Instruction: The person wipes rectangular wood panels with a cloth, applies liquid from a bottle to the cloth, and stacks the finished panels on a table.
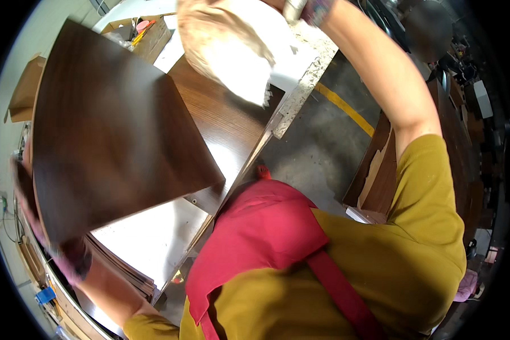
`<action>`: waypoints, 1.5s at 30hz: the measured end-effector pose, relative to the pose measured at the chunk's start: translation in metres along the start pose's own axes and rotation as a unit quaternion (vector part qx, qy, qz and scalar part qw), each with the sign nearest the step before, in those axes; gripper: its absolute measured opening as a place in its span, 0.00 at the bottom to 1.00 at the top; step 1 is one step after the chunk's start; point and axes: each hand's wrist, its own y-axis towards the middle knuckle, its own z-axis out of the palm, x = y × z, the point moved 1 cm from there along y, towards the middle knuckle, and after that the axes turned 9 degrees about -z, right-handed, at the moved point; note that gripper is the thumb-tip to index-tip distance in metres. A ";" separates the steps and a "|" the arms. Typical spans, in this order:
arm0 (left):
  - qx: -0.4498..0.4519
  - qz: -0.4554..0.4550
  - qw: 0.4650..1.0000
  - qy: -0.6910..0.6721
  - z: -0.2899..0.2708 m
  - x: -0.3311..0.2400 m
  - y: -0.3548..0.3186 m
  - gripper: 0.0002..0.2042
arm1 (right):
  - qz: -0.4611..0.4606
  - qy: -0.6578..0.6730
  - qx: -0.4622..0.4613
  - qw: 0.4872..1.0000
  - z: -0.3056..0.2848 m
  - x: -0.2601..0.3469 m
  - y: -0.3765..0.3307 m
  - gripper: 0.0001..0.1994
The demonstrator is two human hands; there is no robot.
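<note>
Left hand [30, 212] gripping panel's left edge, fingers partly hidden. Brown panel [113, 136] tilted above tabletop [147, 241], blurred; lower right corner near tabletop's front edge. White room bare below panel. Pale sheet [232, 48] blurred, cut off at top, over brown board [218, 113]. Right hand [294, 10] mostly cut off; grip cannot be told. Open floor [306, 139] beyond edge.

Wide fisheye view from the left of two cameras on my head, facing steeply down. My red apron [260, 232] lies close below the lens; the brown panel [110, 136] and tabletop [153, 241] extend to its left.
</note>
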 end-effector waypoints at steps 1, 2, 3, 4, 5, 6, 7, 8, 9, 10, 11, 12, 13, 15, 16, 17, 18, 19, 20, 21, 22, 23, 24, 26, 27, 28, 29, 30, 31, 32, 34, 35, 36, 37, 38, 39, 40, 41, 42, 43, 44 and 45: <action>0.053 -0.004 0.992 -0.113 0.041 -0.005 0.025 0.25 | 0.031 0.036 0.019 0.999 -0.033 -0.001 -0.009 0.19; 0.092 -0.031 0.974 -0.204 0.079 -0.008 0.041 0.24 | 0.138 0.258 -0.046 0.955 -0.051 0.017 -0.014 0.20; 0.116 -0.064 0.950 -0.281 0.113 -0.015 0.054 0.22 | 0.224 0.466 -0.116 0.848 -0.063 0.041 -0.013 0.20; 0.128 -0.071 0.965 -0.218 0.143 -0.033 0.058 0.19 | 0.206 0.404 -0.113 0.884 -0.072 0.042 -0.014 0.24; 0.148 -0.070 0.973 -0.160 0.177 -0.049 0.063 0.16 | 0.106 0.314 -0.131 0.934 -0.057 0.012 -0.021 0.25; 0.096 -0.047 0.989 -0.105 0.194 -0.053 0.062 0.19 | 0.100 0.286 -0.132 0.944 -0.053 -0.004 -0.023 0.25; 0.090 0.122 0.988 0.012 0.207 -0.037 0.068 0.23 | 0.106 0.275 -0.133 0.946 -0.050 -0.012 -0.026 0.25; 0.083 0.144 0.986 0.029 0.218 -0.021 0.068 0.25 | 0.109 0.263 -0.133 0.949 -0.045 -0.024 -0.029 0.24; 0.079 0.166 0.982 0.045 0.230 -0.004 0.067 0.27 | 0.113 0.252 -0.132 0.952 -0.035 -0.035 -0.034 0.24; 0.073 0.133 0.986 0.071 0.239 0.019 0.064 0.29 | 0.113 0.244 -0.136 0.953 -0.026 -0.048 -0.039 0.24; 0.067 0.101 0.988 0.096 0.246 0.042 0.056 0.32 | 0.116 0.235 -0.135 0.955 -0.015 -0.061 -0.045 0.23; 0.064 0.090 0.978 0.175 0.251 0.061 0.048 0.34 | 0.121 0.230 -0.135 0.956 -0.001 -0.072 -0.054 0.23; 0.087 0.055 0.978 0.181 0.255 0.077 0.039 0.34 | 0.125 0.229 -0.131 0.956 0.015 -0.083 -0.063 0.23; 0.102 0.061 0.972 0.204 0.260 0.109 0.022 0.33 | 0.137 0.234 -0.122 0.955 0.053 -0.101 -0.084 0.22; 0.099 0.041 0.969 0.222 0.256 0.115 0.010 0.32 | 0.122 0.241 -0.122 0.955 0.079 -0.109 -0.084 0.22; 0.094 0.020 0.966 0.241 0.252 0.119 -0.001 0.31 | 0.104 0.258 -0.120 0.953 0.103 -0.119 -0.077 0.22; 0.088 0.002 0.964 0.251 0.248 0.123 -0.012 0.30 | 0.079 0.271 -0.115 0.952 0.131 -0.121 -0.078 0.21; 0.091 0.002 0.959 0.267 0.253 0.128 -0.017 0.29 | 0.069 0.289 -0.117 0.948 0.159 -0.121 -0.098 0.21; 0.085 -0.011 0.952 0.295 0.249 0.136 -0.028 0.29 | 0.081 0.394 -0.129 0.907 0.171 -0.099 -0.100 0.21; 0.079 -0.022 0.943 0.321 0.246 0.139 -0.035 0.28 | 0.093 0.492 -0.138 0.855 0.183 -0.084 -0.101 0.21; 0.076 -0.048 0.946 0.311 0.251 0.133 -0.039 0.28 | 0.093 0.412 -0.127 0.897 0.207 -0.085 -0.107 0.21; 0.075 -0.066 0.939 0.329 0.245 0.134 -0.048 0.28 | 0.077 0.476 -0.171 0.859 0.214 -0.068 -0.104 0.20; 0.073 -0.085 0.931 0.347 0.241 0.136 -0.056 0.27 | 0.130 0.496 -0.141 0.847 0.220 -0.057 -0.095 0.19; 0.071 -0.115 0.913 0.384 0.235 0.139 -0.069 0.27 | 0.139 0.404 -0.053 0.903 0.208 -0.050 -0.076 0.19; 0.092 -0.118 0.905 0.399 0.233 0.140 -0.073 0.27 | 0.274 0.503 0.002 0.820 0.203 -0.048 -0.074 0.21; 0.109 -0.120 0.896 0.412 0.233 0.136 -0.074 0.27 | 0.262 0.457 0.028 0.849 0.201 -0.055 -0.078 0.23; 0.126 -0.124 0.888 0.425 0.232 0.133 -0.076 0.28 | 0.248 0.409 0.057 0.876 0.188 -0.058 -0.079 0.25; 0.153 -0.129 0.872 0.448 0.235 0.132 -0.076 0.28 | 0.354 0.430 0.042 0.830 0.175 -0.058 -0.090 0.25; 0.154 -0.118 0.873 0.448 0.237 0.132 -0.074 0.28 | 0.368 0.345 0.060 0.861 0.160 -0.065 -0.104 0.25; 0.155 -0.107 0.875 0.447 0.239 0.134 -0.071 0.28 | 0.368 0.333 0.004 0.868 0.165 -0.082 -0.124 0.25; 0.155 -0.107 0.876 0.443 0.237 0.132 -0.069 0.28 | 0.401 0.275 -0.047 0.873 0.158 -0.107 -0.150 0.18; 0.146 -0.122 0.873 0.449 0.233 0.132 -0.075 0.28 | 0.424 0.244 0.008 0.872 0.111 -0.090 -0.144 0.22; 0.150 -0.110 0.877 0.443 0.236 0.133 -0.070 0.28 | 0.376 0.258 -0.121 0.882 0.130 -0.112 -0.175 0.23; 0.147 -0.121 0.874 0.447 0.234 0.134 -0.074 0.28 | 0.474 0.297 -0.175 0.810 0.105 -0.082 -0.159 0.22; 0.140 -0.120 0.872 0.454 0.235 0.136 -0.075 0.28 | 0.469 0.257 -0.189 0.823 0.094 -0.071 -0.156 0.20; 0.137 -0.120 0.876 0.447 0.236 0.135 -0.075 0.28 | 0.419 0.331 -0.207 0.820 0.100 -0.054 -0.145 0.18; 0.137 -0.119 0.880 0.440 0.236 0.132 -0.072 0.28 | 0.369 0.403 -0.223 0.807 0.105 -0.030 -0.132 0.16; 0.137 -0.114 0.884 0.433 0.236 0.130 -0.070 0.28 | 0.315 0.378 -0.218 0.843 0.114 0.002 -0.118 0.15; 0.141 -0.114 0.882 0.435 0.235 0.131 -0.070 0.27 | 0.242 0.309 -0.221 0.893 0.128 0.049 -0.098 0.15; 0.143 -0.116 0.879 0.440 0.234 0.132 -0.071 0.27 | 0.179 0.268 -0.244 0.915 0.147 0.099 -0.078 0.14; 0.142 -0.116 0.878 0.442 0.234 0.135 -0.071 0.27 | 0.138 0.273 -0.265 0.914 0.167 0.149 -0.060 0.13; 0.145 -0.115 0.877 0.443 0.237 0.136 -0.069 0.27 | 0.112 0.296 -0.264 0.911 0.179 0.186 -0.050 0.13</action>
